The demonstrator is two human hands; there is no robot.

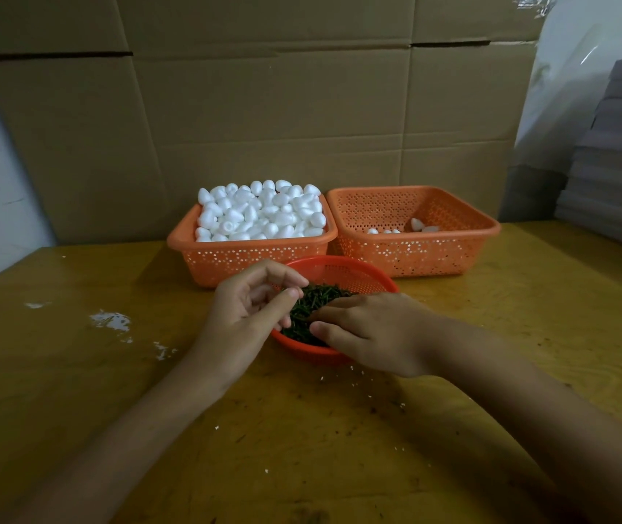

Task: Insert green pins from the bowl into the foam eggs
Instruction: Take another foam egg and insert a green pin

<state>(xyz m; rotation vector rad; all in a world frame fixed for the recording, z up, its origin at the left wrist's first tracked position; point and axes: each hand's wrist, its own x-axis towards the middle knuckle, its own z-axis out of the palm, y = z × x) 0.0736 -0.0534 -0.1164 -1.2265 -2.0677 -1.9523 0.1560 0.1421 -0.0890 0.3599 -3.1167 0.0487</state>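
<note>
A round orange mesh bowl (354,270) of dark green pins (317,300) sits in the middle of the wooden table. My left hand (248,312) hovers at the bowl's left edge with its palm turned up and fingers loosely curled; I see nothing in it. From the right, my right hand (369,330) reaches into the bowl, its thumb and fairly straight fingers resting on the pins. Behind the bowl, an orange basket (248,255) is heaped with white foam eggs (264,209).
A second orange basket (449,247) at the back right holds a few foam eggs (421,225). Cardboard boxes (264,107) wall off the back. Stacked grey sheets (619,164) stand at the far right. White foam crumbs (110,321) lie on the table to the left.
</note>
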